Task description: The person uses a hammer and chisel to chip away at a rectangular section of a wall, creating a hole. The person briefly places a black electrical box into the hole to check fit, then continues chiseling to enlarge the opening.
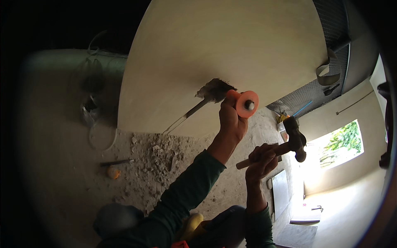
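My left hand (232,120) is closed round the orange grip of a chisel (247,104) with a wide round hand guard. The chisel's metal striking end points back toward me, and its tip is hidden at the ragged hole (215,90) in the pale plastered wall (223,45). From that hole a narrow groove (194,108) runs down and left to the wall's lower edge. Lower right of the chisel, my right hand (262,160) grips the wooden handle of a hammer (294,138). The hammer's dark head is raised, apart from the chisel.
Broken plaster rubble (159,159) covers the floor below the groove. A dark bar-like tool (117,163) and a small orange-yellow object (113,172) lie left of it. Pale flat panels (280,192) stand at right, near a bright window opening (341,144). A loose strap (328,72) hangs at the wall's right edge.
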Demonstrator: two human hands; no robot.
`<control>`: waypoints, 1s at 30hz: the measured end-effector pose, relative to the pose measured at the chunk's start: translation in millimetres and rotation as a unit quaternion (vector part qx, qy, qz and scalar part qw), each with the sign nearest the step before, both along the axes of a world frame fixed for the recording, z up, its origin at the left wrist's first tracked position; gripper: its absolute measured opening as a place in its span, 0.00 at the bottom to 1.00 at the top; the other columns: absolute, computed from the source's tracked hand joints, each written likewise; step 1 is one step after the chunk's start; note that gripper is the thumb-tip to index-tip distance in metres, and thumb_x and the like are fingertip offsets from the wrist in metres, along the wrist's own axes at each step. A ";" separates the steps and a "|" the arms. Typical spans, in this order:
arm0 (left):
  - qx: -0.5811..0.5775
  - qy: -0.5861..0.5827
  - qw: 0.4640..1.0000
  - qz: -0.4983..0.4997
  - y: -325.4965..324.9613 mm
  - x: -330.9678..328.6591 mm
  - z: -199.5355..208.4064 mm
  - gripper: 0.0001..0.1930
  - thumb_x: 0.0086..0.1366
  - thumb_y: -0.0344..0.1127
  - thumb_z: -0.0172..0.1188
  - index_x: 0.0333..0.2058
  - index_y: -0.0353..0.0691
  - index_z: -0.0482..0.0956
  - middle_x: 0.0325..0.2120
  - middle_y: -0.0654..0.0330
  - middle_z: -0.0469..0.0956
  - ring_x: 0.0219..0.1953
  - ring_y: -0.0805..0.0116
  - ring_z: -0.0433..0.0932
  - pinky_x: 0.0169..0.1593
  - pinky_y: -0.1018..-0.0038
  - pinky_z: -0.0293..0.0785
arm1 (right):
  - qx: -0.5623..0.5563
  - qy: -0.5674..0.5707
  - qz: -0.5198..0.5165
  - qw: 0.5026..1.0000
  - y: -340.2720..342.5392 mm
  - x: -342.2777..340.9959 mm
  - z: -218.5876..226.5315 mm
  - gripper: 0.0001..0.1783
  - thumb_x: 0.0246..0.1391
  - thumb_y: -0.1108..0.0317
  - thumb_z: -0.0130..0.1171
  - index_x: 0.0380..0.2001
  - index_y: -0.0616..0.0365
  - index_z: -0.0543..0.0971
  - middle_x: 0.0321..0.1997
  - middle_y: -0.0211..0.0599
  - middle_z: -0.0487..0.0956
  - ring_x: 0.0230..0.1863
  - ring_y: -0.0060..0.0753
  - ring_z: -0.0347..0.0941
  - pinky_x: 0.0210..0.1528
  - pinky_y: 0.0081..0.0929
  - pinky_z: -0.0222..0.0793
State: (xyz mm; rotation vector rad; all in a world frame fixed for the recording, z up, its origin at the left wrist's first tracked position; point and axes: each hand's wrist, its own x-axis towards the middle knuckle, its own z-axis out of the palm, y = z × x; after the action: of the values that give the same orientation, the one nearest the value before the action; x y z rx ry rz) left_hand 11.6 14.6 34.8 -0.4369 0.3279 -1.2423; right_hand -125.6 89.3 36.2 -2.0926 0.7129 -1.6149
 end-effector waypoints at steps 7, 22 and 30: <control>-0.014 0.023 0.999 0.019 -5.9 -0.5 7.4 0.07 0.79 0.33 0.47 0.43 0.41 0.74 0.39 0.62 0.76 0.45 0.70 0.78 0.56 0.70 0.80 | -0.062 0.009 0.035 0.997 -11.4 -0.1 -2.5 0.25 0.74 0.44 0.45 0.31 0.54 0.65 0.17 0.24 0.61 0.14 0.14 0.54 0.15 0.19 0.50; 0.013 -0.047 0.995 0.082 -18.1 -12.3 1.4 0.09 0.80 0.35 0.45 0.41 0.40 0.74 0.38 0.62 0.76 0.44 0.71 0.78 0.56 0.68 0.79 | 0.157 0.212 -0.171 0.949 -19.8 -8.9 -0.6 0.27 0.75 0.45 0.44 0.24 0.51 0.66 0.13 0.21 0.65 0.12 0.14 0.59 0.13 0.20 0.53; 0.113 -0.051 0.992 0.016 17.8 -32.2 2.1 0.17 0.77 0.32 0.53 0.58 0.40 0.59 0.47 0.55 0.72 0.47 0.64 0.77 0.56 0.66 0.80 | 0.167 0.124 -0.175 0.962 -1.8 -10.9 8.1 0.32 0.71 0.41 0.47 0.35 0.66 0.73 0.19 0.26 0.67 0.20 0.18 0.61 0.22 0.26 0.55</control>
State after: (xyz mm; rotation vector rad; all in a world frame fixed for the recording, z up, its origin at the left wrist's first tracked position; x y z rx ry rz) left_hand -20.7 32.4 36.9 -0.1817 0.3678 -1.1761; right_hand -136.5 87.5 44.2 -2.0121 1.4034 -1.2859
